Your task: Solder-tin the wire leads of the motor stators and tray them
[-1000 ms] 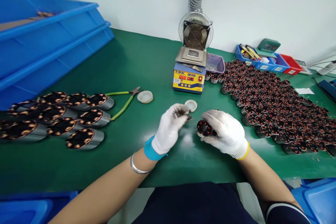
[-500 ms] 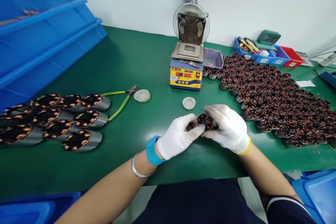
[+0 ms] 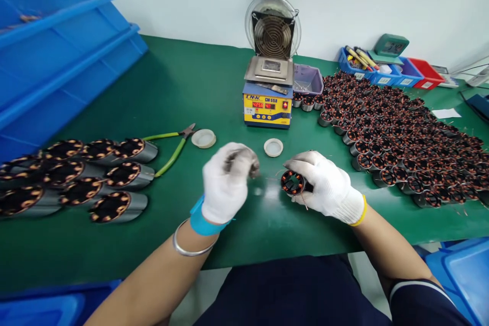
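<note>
My right hand [image 3: 324,183], in a white knit glove with darkened fingertips, grips a motor stator [image 3: 300,184] from its right side. Copper windings ring the stator's open face, and loose wire ends stick out of it. Apart from the stator, to its left, my left hand [image 3: 228,178] is raised with its gloved fingers curled and pinched together. Whatever those fingers hold, if anything, is hidden. Beyond the hands lie a small white dish [image 3: 273,147] and a second white dish [image 3: 204,138]. Green-handled cutters [image 3: 176,152] rest left of the dishes.
A yellow-and-blue solder pot [image 3: 267,107] stands at the back, before a fan under a grey duct. Many stators [image 3: 389,137] crowd the right side. Several larger stators [image 3: 130,175] stand at left near stacked blue bins [image 3: 69,56]. Small parts boxes [image 3: 408,74] line the wall.
My left hand has let go of the stator and moved left, its fingers now curled. The stator stays in my right hand, its face turned more to view.
</note>
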Demonstrator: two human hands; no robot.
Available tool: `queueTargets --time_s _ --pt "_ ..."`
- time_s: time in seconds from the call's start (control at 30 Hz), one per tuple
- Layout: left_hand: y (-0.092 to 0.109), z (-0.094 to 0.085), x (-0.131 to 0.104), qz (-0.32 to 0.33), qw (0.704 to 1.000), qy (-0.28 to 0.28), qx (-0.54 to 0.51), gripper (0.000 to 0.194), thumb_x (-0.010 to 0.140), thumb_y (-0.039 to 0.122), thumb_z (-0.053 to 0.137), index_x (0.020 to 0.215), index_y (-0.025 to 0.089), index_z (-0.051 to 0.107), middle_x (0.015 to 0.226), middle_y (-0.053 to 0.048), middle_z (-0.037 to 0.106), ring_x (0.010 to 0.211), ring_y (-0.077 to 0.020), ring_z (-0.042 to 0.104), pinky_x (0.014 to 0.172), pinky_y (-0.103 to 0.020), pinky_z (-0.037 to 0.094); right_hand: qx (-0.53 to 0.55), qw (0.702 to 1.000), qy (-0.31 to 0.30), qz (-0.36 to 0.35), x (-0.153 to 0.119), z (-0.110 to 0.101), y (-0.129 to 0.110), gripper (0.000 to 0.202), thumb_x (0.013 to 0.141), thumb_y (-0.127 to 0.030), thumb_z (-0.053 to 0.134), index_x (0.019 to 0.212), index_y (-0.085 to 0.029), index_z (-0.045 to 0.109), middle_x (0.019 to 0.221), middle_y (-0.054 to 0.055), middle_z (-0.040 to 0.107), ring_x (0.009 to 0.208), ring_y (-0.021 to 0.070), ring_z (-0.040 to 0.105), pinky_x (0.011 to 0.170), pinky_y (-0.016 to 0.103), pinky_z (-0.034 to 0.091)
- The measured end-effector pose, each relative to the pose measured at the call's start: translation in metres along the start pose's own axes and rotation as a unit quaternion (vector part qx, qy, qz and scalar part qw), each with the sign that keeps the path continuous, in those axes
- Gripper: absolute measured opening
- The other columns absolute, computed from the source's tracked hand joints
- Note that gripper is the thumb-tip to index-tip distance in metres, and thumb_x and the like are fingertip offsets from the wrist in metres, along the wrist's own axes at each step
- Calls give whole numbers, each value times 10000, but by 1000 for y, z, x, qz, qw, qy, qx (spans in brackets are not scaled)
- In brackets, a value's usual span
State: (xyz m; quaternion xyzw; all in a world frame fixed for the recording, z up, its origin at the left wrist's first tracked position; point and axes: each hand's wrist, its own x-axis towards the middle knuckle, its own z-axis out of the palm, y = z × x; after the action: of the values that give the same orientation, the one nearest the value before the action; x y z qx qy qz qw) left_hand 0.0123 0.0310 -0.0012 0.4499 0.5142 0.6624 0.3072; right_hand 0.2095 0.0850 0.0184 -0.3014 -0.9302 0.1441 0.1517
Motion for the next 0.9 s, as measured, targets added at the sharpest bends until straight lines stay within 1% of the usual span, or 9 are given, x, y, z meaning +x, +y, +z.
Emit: queueTargets --time_s 0.07,0.13,0.2,0.3,0.37,0.5,0.63,0.77,0.9 --pt "1 2 0 -8 987 -119 105 232 783 369 691 688 201 562 618 29 549 565 -119 511 538 -258 436 -4 1000 -15 -8 1 0 -1 591 674 -244 768 1248 -218 631 1199 110 647 1058 276 623 801 379 559" --pt "2 1 0 -33 969 -185 162 217 756 306 694 640 198 545 582 39 518 556 -110 477 535 -250 413 7 1000 -20 -21 1 -1 -1 594 680 -245 759 1258 -208 624 1188 111 650 1044 272 627 809 384 557" --pt "5 -7 4 -59 977 -159 129 203 781 276 641 628 202 529 537 48 487 500 -99 437 490 -245 379 22 999 -13 -31 0 -4 1 578 695 -245 735 1260 -203 618 1189 108 648 1048 262 627 821 379 555" --pt "7 -22 15 -82 992 -93 10 226 793 295 604 613 213 494 494 52 461 413 -93 383 402 -241 306 38 998 5 -45 -2 -9 4 545 725 -287 706 1255 -201 612 1187 104 648 1061 252 628 842 376 551" --pt "7 -25 19 -80 992 -95 -4 219 785 315 604 618 211 508 510 44 481 408 -96 398 392 -242 313 36 998 14 -57 -3 -9 4 533 735 -321 704 1246 -198 616 1167 103 656 1045 248 636 834 371 552" --pt "8 -14 12 -76 970 -208 96 172 772 311 636 667 194 565 593 26 536 518 -105 475 498 -246 410 17 997 30 -70 -3 -6 2 537 710 -319 725 1224 -197 632 1131 99 672 986 251 656 763 360 556" --pt "14 -23 13 -118 941 -303 92 227 731 270 635 562 199 501 475 41 464 435 -87 392 439 -239 345 34 996 41 -74 -2 -11 3 534 710 -337 723 1209 -167 640 1124 110 673 991 252 664 784 361 561" --pt "15 -36 23 -172 929 -324 42 228 741 355 617 595 201 534 478 23 489 382 -98 392 380 -249 319 27 996 68 -54 -1 -14 5 507 710 -348 709 1180 -164 651 1088 106 677 937 240 671 777 359 563" --pt "15 -22 17 -194 905 -369 89 297 797 381 640 600 190 526 520 34 496 452 -92 435 429 -233 358 4 997 67 -47 1 -11 4 495 709 -342 702 1177 -187 651 1099 101 673 948 238 666 780 354 559"
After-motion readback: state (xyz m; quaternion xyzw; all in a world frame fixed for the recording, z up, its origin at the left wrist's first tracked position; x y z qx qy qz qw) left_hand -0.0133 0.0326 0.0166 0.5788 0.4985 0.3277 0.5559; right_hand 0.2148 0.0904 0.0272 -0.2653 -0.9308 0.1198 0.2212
